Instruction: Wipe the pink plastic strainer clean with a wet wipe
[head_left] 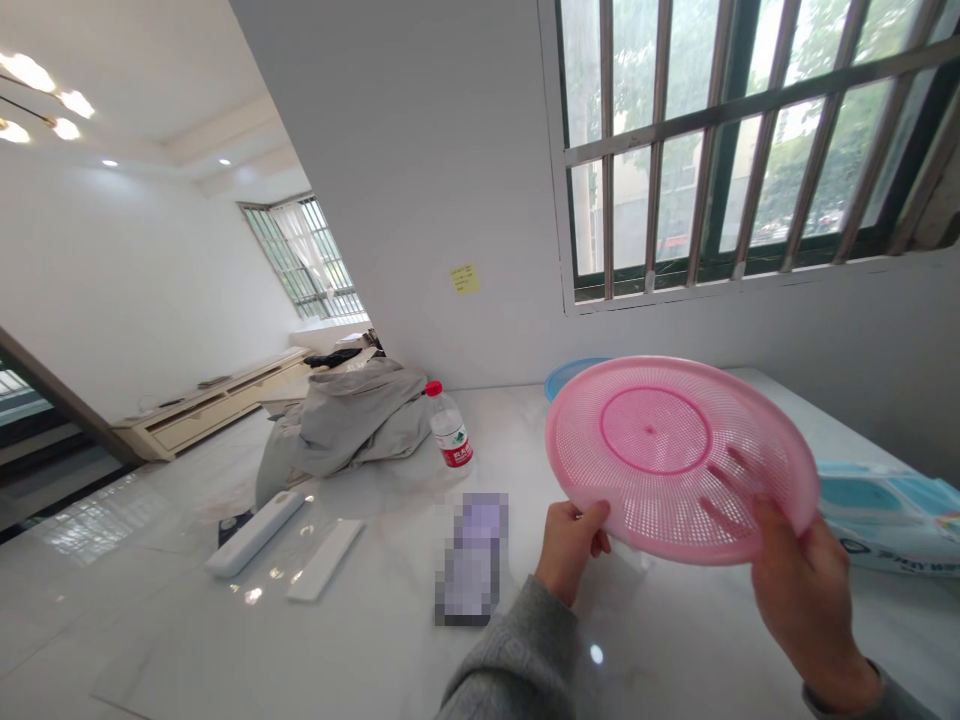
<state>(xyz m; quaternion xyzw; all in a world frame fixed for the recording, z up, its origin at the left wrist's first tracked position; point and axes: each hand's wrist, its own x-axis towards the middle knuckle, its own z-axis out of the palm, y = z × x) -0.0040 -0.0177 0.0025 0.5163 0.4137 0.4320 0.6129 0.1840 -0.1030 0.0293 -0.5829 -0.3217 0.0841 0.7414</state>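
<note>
- Bright daylight enters through the barred window (720,150), helped by round ceiling lamps (28,72)
- Light glows through the pink perforated plastic sieve (652,430)
- Glare streaks the glossy white marble surface (187,640)
- Shadows are faint and soft
- Wide-angle distortion bends the frame's edges
- A pixelated blur patch (472,560) hides one object

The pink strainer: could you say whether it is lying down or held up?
Held up: the left hand and right hand grip the pink strainer above the counter.
</note>
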